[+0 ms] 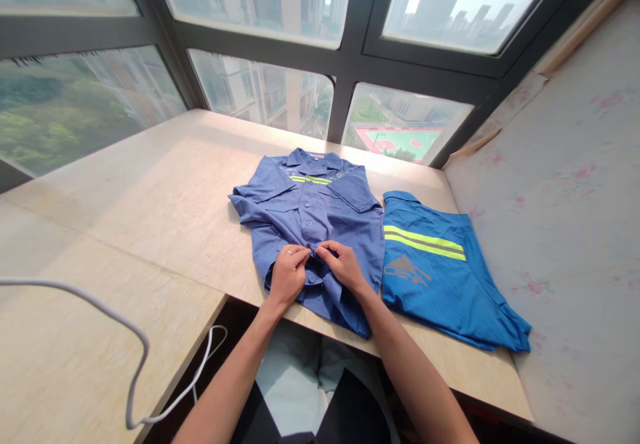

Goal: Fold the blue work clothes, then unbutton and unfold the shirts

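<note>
A blue short-sleeved work shirt (350,231) with a yellow-green stripe across the chest lies face up, its collar toward the window. Both hands meet at its button front, low down. My left hand (290,272) pinches one front edge of the shirt, a ring on one finger. Opposite it, my right hand (343,264) pinches the other edge beside a button. The fingertips nearly touch, and the cloth is bunched between them. Buttons show above and below the hands. The shirt's lower hem reaches the front edge of the ledge.
Right of the shirt lies a folded brighter-blue garment (435,277) with yellow-green and grey stripes. Both rest on a pale stone-look ledge (150,184). A white cable (143,337) loops over its left part and edge. Dark-framed windows (350,64) stand behind; a papered wall (565,217) bounds the right.
</note>
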The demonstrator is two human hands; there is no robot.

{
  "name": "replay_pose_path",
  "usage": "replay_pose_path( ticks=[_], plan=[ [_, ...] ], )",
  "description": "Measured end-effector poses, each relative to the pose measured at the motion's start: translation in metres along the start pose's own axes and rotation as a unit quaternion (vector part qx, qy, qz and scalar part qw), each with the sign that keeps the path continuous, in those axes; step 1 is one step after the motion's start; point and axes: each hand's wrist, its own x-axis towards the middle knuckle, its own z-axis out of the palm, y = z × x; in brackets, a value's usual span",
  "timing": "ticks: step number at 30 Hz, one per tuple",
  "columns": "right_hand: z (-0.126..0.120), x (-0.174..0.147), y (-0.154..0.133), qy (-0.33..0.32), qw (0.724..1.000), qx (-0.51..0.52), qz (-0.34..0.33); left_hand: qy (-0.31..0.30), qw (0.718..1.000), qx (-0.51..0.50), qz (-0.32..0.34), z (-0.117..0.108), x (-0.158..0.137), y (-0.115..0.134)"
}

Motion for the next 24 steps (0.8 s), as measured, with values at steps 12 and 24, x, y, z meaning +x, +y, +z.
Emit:
replay_pose_path(
  ticks=[12, 24],
  plan=[
    [0.001, 0.001, 0.006, 0.006, 0.998, -0.068, -0.019, 0.017, 0.999, -0.042, -0.015, -0.004, 0.001, 0.002],
    [-0.026, 0.015, 0.030, 0.260, 0.962, 0.056, 0.060, 0.139, 0.981, -0.061, -0.123, -0.007, -0.005, 0.007]
  ],
)
